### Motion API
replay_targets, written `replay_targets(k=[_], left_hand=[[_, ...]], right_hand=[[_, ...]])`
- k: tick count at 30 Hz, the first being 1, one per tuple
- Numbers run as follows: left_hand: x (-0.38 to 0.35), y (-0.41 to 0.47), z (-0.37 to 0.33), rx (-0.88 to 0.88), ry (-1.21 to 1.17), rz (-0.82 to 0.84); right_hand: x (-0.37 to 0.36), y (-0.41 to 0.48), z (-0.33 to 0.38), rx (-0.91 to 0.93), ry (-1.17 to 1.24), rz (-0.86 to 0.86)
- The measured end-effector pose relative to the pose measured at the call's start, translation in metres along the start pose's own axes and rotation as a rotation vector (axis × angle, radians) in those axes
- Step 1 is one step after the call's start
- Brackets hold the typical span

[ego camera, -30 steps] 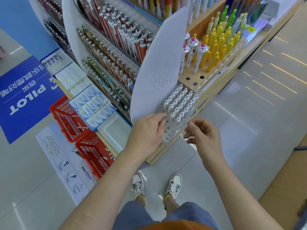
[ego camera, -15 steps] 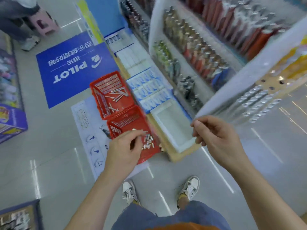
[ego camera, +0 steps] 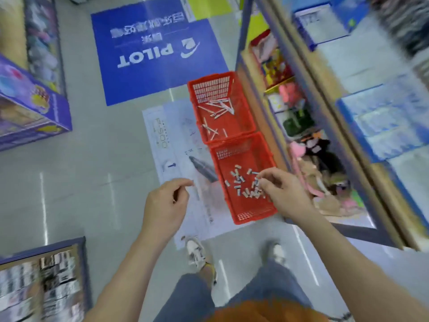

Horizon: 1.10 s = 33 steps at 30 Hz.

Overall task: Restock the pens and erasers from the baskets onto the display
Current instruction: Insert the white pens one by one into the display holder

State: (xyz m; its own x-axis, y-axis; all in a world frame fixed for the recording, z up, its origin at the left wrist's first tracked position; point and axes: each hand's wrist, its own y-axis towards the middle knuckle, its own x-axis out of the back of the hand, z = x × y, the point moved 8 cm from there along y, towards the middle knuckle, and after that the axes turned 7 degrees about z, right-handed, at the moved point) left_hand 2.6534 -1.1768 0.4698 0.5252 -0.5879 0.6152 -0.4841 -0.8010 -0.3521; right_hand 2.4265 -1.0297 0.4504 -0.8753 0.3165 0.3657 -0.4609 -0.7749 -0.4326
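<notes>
Two red baskets stand end to end on the floor beside the display shelf. The far basket (ego camera: 241, 108) holds several white pens (ego camera: 218, 110). In the near basket (ego camera: 253, 212) lie several small grey-white erasers (ego camera: 241, 184). My right hand (ego camera: 285, 194) hangs over the near basket, its curled fingertips down among the erasers; blur hides whether they pinch one. Left of that basket, my left hand (ego camera: 167, 203) hovers over a floor poster with its fingers loosely curled and nothing in it.
The display unit (ego camera: 325, 140) rises along the right, its low shelf full of plush toys. A blue PILOT floor sticker (ego camera: 157, 52) lies ahead. A purple box (ego camera: 27, 108) stands at left and a shelf corner (ego camera: 46, 280) at lower left. My feet (ego camera: 197, 252) stand just behind the baskets.
My view swung down from the pen display to the floor baskets. My right hand dropped from the display edge into the eraser basket, and my left hand drew back to the left of it.
</notes>
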Motion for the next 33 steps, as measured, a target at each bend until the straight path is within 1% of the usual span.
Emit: replay_targets(k=[3, 6, 9, 13, 17, 20, 24, 27, 31, 33], left_hand=[[0.047, 0.038, 0.034, 0.042, 0.038, 0.0], [0.068, 0.088, 0.052, 0.036, 0.087, 0.022], [0.064, 0.153, 0.052, -0.019, 0.152, 0.101], [0.033, 0.262, 0.047, -0.135, 0.302, 0.233], [-0.02, 0.394, 0.054, -0.181, 0.435, 0.354], [-0.076, 0.492, 0.068, -0.241, 0.546, 0.439], [-0.152, 0.596, 0.097, -0.34, 0.659, 0.533], [-0.217, 0.67, 0.125, -0.432, 0.772, 0.635], [-0.307, 0.769, 0.161, -0.547, 1.01, 0.709], [-0.346, 0.811, 0.172, -0.606, 1.113, 0.72]], right_hand=[[-0.047, 0.037, 0.007, -0.099, -0.04, 0.025], [-0.066, 0.084, 0.011, -0.164, -0.038, 0.002], [-0.071, 0.142, 0.006, -0.185, -0.006, -0.062], [-0.071, 0.235, -0.017, -0.221, 0.131, -0.191], [-0.064, 0.352, -0.063, -0.287, 0.181, -0.27], [-0.064, 0.441, -0.11, -0.322, 0.134, -0.3], [-0.087, 0.553, -0.178, -0.331, 0.031, -0.248], [-0.107, 0.624, -0.223, -0.33, -0.109, -0.195], [-0.131, 0.719, -0.282, -0.281, -0.244, -0.127], [-0.139, 0.768, -0.312, -0.268, -0.357, -0.097]])
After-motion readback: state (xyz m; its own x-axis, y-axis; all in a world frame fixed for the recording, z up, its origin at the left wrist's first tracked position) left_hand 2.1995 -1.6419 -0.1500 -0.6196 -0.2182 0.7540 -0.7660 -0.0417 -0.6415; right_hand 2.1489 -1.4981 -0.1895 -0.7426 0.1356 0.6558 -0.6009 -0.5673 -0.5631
